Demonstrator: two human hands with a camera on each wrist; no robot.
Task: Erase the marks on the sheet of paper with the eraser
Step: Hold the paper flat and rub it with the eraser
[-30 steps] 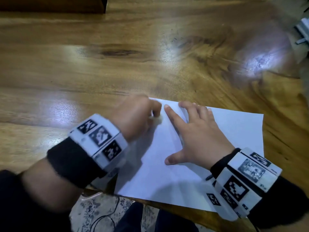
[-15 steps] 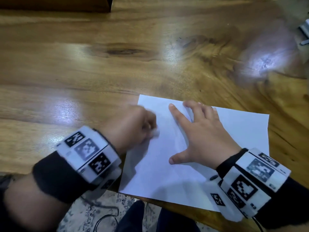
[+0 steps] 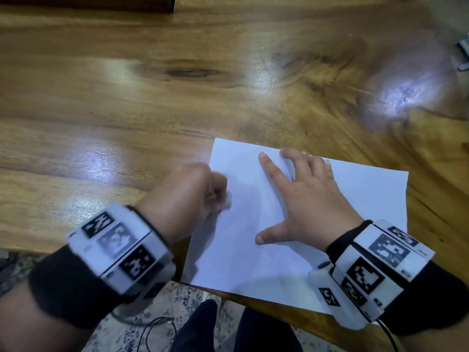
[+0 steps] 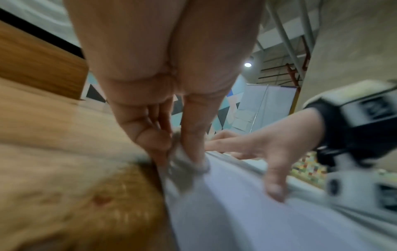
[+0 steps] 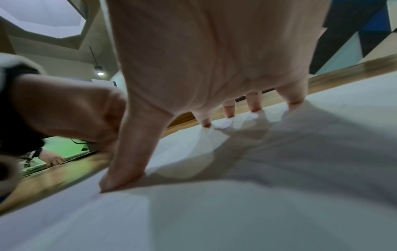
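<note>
Two hands on smooth white paper (image 3: 317, 262): left hand (image 3: 185, 196) pinching small eraser (image 3: 227, 200), right hand (image 3: 309, 201) splayed flat.

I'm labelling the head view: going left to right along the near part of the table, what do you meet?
left hand → eraser → right hand → bare right part of the sheet of paper → wooden table

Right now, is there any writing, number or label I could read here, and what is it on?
None can be read.
Left wristband: black-and-white coded squares, no letters.
Right wristband: coded squares too; tiny characters by its edge, too small to read.
Sheet of paper: no legible writing; any marks too faint to read.
</note>
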